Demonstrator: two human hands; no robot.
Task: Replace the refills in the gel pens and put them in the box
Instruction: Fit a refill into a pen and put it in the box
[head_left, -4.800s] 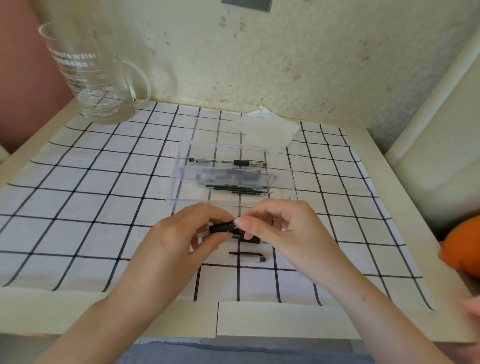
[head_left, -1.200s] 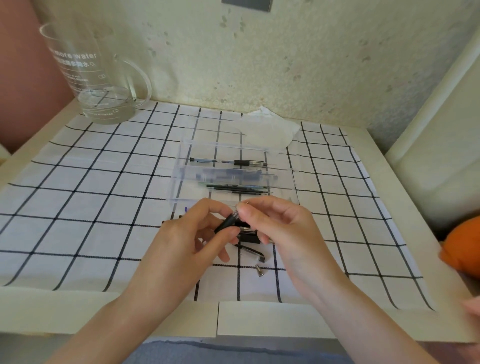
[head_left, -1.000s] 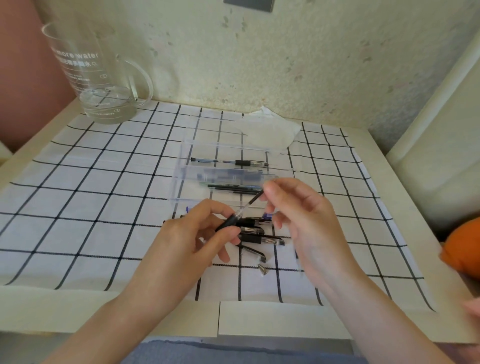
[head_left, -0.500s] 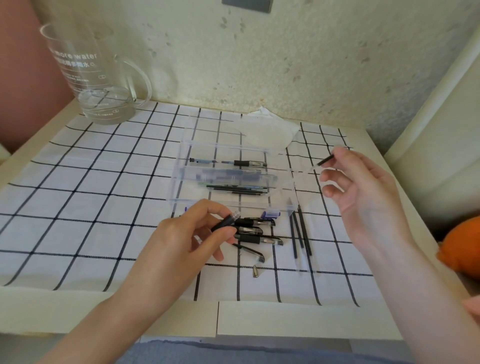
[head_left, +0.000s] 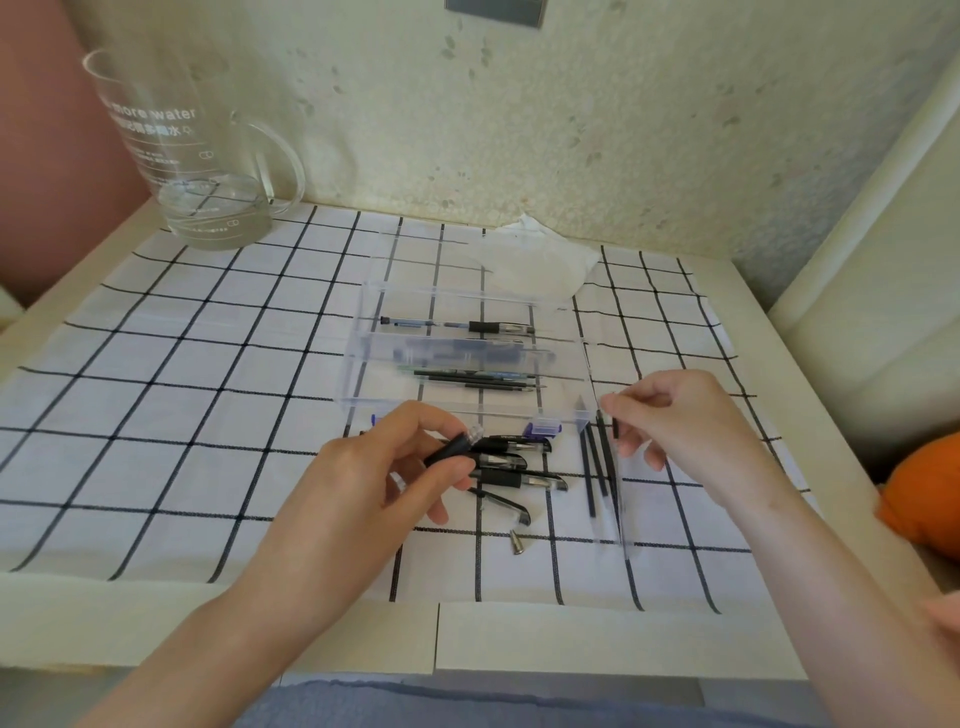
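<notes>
My left hand (head_left: 363, 483) grips a pen barrel (head_left: 449, 449) by its black grip, open end pointing up and right. My right hand (head_left: 680, 426) pinches the dark top end of a thin refill (head_left: 616, 467) whose clear tube hangs down over a few dark refills (head_left: 592, 467) lying on the cloth. Between my hands lie gel pens (head_left: 519, 462), a black clip cap (head_left: 506, 504) and a small metal tip (head_left: 517, 543). Behind them stands the clear plastic box (head_left: 358, 374), holding one pen (head_left: 457, 326) in its back section and refills (head_left: 478, 379) in its front section.
A glass jug (head_left: 197, 171) with a little water stands at the back left of the checked cloth (head_left: 182, 389). A white tissue (head_left: 535, 260) lies behind the box. An orange object (head_left: 924, 493) sits off the table's right edge.
My right hand pulled the refill out of the barrel, swung it far right, then came back down over the loose refills. My left hand kept hold of the barrel.
</notes>
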